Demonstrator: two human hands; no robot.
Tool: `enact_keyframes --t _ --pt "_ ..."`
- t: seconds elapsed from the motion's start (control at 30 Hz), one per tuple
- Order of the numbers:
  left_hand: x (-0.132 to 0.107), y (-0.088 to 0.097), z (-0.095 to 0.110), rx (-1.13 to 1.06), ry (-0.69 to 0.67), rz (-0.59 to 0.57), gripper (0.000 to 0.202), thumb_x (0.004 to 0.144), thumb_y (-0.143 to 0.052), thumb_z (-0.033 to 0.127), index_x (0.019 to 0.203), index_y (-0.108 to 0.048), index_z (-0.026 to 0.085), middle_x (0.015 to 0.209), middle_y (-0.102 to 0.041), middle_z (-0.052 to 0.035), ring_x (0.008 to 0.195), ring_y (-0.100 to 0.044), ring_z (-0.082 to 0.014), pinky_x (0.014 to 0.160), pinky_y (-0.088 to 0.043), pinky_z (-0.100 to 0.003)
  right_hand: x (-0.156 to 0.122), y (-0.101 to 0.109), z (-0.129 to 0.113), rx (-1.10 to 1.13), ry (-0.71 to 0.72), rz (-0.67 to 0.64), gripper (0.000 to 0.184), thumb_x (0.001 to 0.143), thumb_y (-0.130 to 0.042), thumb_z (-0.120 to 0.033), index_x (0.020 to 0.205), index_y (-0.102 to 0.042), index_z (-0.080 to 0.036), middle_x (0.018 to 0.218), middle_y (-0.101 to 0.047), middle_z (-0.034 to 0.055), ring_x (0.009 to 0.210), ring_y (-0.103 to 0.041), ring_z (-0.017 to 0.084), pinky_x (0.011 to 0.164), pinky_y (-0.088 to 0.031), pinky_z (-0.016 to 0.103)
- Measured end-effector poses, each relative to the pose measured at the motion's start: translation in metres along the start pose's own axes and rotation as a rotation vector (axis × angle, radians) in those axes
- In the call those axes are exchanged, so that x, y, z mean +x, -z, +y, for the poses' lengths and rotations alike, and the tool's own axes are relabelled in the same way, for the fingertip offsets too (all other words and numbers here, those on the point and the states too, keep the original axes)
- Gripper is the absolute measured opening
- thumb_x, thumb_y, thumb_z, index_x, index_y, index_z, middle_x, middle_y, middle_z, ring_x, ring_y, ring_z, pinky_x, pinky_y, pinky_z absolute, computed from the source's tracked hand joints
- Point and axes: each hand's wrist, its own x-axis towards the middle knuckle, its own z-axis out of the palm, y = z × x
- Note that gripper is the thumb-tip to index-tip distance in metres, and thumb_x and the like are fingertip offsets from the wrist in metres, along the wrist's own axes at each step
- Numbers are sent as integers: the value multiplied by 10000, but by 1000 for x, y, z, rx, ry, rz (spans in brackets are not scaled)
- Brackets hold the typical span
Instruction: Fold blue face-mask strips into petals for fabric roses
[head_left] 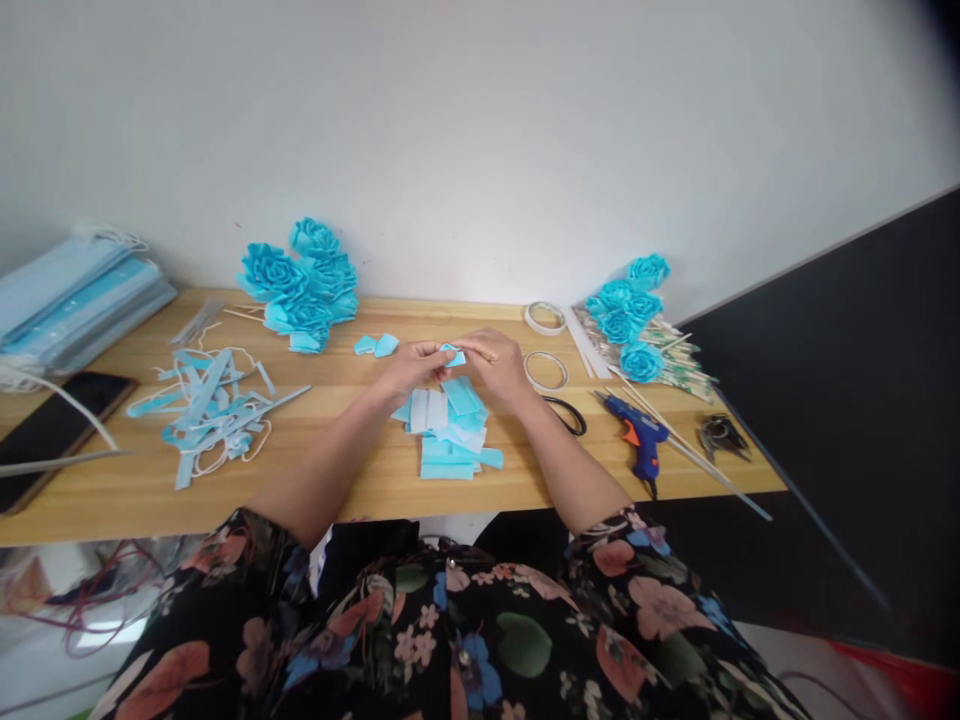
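Note:
Between my two hands is a small light-blue fabric piece (453, 355), cut like the mask material around it. My left hand (417, 366) pinches it from the left with thumb and fingers. From the right, my right hand (495, 362) has its fingertips closed on the piece's upper edge. Just below the hands lies a loose heap of blue and white fabric rectangles (450, 440). Left of my left hand, two small shaped blue pieces (376, 345) rest on the table.
Blue fabric roses (304, 285) stand at the back left, more roses (626, 310) with sticks at the right. Cut strips and ear loops (217, 405), stacked masks (75, 295) and a phone (60, 430) lie left. Tape rolls (545, 318) and a glue gun (637, 435) lie right.

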Motion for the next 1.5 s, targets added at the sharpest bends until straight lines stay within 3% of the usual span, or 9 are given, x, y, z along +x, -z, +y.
enact_keyframes --t 0.6,0.7,0.83,0.93,1.07,1.23,1.5 --pt "-3 -3 3 -57 27 5 506 554 -856 559 707 -612 143 587 -610 7 521 -537 -84 539 -421 -221 -1 -1 -7 -109 32 7 312 924 -490 -192 962 -790 -266 959 -777 45 911 -675 197 856 -505 350" --pt "-3 -4 4 -64 18 17 484 544 -865 526 711 -607 151 574 -608 15 515 -539 -88 539 -426 -224 -2 -2 -7 -30 -46 7 302 925 -494 -213 1031 -775 -245 985 -765 48 941 -666 185 896 -496 338" --pt "-2 -3 4 -34 -27 61 437 579 -846 497 682 -595 155 564 -600 18 502 -528 -83 535 -414 -221 0 -4 -4 294 -333 1 378 935 -499 -367 1237 -673 -222 1013 -738 42 915 -666 162 851 -528 311" --pt "-1 -2 4 1 -69 86 428 621 -815 513 656 -578 159 552 -587 20 499 -514 -79 534 -399 -219 1 -3 -3 504 -505 -44 422 904 -525 -514 1116 -707 -198 934 -715 42 850 -648 158 743 -534 276" --pt "-1 -1 4 63 -104 108 444 629 -795 551 661 -588 160 557 -587 18 507 -507 -82 541 -398 -224 2 -2 -8 608 -556 -73 376 830 -631 -548 868 -706 -181 805 -653 9 735 -588 127 698 -504 255" --pt "0 0 3 141 -127 119 447 639 -771 572 658 -600 159 554 -578 18 512 -500 -88 539 -391 -231 3 -2 -12 655 -582 -74 344 752 -723 -497 887 -693 -182 786 -634 -11 699 -557 109 693 -493 254" --pt "0 0 2 216 -165 74 423 667 -755 556 652 -600 163 557 -574 22 516 -498 -91 545 -408 -233 4 -3 -10 669 -606 -93 292 718 -733 -457 774 -638 -187 708 -602 -33 646 -547 105 674 -485 262"
